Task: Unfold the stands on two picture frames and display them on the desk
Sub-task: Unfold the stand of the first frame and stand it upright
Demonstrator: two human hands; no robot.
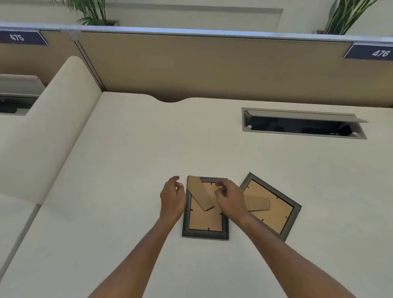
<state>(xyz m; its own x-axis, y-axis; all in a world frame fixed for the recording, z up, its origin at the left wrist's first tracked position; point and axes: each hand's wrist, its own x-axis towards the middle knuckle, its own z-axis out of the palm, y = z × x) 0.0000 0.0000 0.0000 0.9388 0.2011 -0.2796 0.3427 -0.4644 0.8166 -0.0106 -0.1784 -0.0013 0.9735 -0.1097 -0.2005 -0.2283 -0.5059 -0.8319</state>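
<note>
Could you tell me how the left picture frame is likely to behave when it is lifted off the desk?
The left picture frame looks rigid and flat, so it should lift stiffly. Its cardboard stand seems thin and may flop. Lying face down on the smooth desk, it might slide if pushed.

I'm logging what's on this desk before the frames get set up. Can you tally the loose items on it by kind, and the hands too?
Dark-framed picture frames lying face-down with brown cardboard backs: 2 (left one, right one)
Brown cardboard fold-out stands on those backs: 2 (left, right)
Bare hands over the frames: 2 (left hand, right hand)
Total: 6
</note>
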